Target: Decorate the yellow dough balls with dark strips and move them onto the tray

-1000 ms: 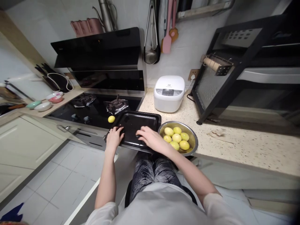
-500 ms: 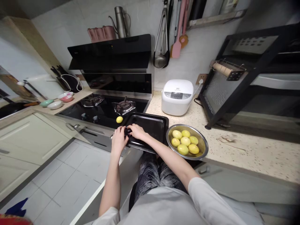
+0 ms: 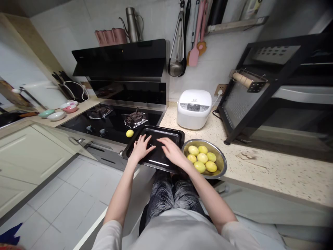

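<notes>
A black baking tray [image 3: 166, 131] lies at the counter's front, partly over the stove's right side. My left hand [image 3: 141, 148] is over the tray's left part with fingers spread and nothing in it. Over the tray's right half is my right hand [image 3: 173, 151], its fingers stretched out and holding nothing. Whether either hand touches the tray I cannot tell. One yellow lemon-like fruit [image 3: 129, 133] rests on the stove, just left of the tray. Right of the tray stands a steel bowl [image 3: 221, 160] with several yellow fruits [image 3: 202, 158] in it.
A white rice cooker [image 3: 194, 109] stands behind the tray and bowl. The black gas stove [image 3: 114, 123] extends to the left. Small bowls [image 3: 56, 116] sit farther left. A black rack [image 3: 235, 118] with an oven rises on the right. Utensils [image 3: 177, 66] hang on the wall.
My hands were together at the tray's left edge. They have moved apart, the right one to the right, and the fingers have spread. The view has shifted slightly.
</notes>
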Action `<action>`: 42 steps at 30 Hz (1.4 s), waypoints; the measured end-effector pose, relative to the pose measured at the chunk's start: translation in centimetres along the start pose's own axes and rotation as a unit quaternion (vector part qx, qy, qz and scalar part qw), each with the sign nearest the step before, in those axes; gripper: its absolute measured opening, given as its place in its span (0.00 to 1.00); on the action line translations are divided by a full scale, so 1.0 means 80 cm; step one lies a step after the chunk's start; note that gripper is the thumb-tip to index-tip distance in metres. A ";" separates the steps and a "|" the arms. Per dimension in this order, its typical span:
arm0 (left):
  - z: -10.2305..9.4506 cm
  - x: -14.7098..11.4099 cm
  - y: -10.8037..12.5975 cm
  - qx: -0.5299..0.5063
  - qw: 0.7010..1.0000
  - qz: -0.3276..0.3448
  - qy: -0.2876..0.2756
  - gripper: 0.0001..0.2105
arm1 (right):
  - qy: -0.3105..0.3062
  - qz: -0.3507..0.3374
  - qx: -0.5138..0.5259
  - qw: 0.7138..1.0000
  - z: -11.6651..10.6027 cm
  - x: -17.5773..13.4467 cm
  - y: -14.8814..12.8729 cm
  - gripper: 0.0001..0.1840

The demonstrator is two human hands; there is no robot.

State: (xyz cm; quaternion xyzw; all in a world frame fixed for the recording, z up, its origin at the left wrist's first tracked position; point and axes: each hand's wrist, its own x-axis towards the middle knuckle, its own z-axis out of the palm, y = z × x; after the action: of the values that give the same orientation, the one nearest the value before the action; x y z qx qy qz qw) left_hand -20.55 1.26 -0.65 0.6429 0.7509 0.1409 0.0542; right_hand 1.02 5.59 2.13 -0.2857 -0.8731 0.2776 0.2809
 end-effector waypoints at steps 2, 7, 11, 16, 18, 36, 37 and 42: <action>0.004 0.004 0.006 0.034 0.999 0.004 -0.005 0.30 | 0.102 0.010 -0.017 0.995 -0.041 -0.048 0.024 0.22; 0.011 0.010 0.015 0.083 0.996 0.040 0.006 0.16 | 0.307 0.179 -0.192 0.915 -0.121 -0.159 0.094 0.26; 0.004 0.008 0.007 0.114 0.992 0.048 0.025 0.08 | 0.270 0.348 -0.136 0.887 -0.136 -0.205 0.126 0.34; -0.005 0.000 -0.017 0.145 0.988 0.032 0.044 0.07 | 0.163 0.434 0.090 0.881 -0.130 -0.209 0.134 0.22; -0.004 -0.002 -0.027 0.137 0.989 0.023 0.055 0.06 | 0.163 0.443 0.148 0.869 -0.129 -0.205 0.133 0.14; 0.037 0.000 0.154 -0.352 0.909 0.161 0.156 0.32 | 0.120 0.277 -0.316 0.900 -0.125 -0.031 -0.004 0.21; 0.042 0.006 0.159 -0.365 0.905 0.152 0.160 0.34 | 0.113 0.270 -0.327 0.898 -0.118 -0.023 -0.011 0.21; 0.057 0.034 0.164 -0.399 0.892 0.098 0.187 0.35 | 0.086 0.232 -0.362 0.899 -0.090 0.002 -0.028 0.25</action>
State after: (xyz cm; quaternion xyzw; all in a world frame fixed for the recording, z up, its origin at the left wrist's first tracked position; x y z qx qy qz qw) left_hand -7.32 6.33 -1.02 0.5996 0.5606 0.5509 0.1507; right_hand 4.82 6.47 8.59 -0.5847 -0.7949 -0.0257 0.1603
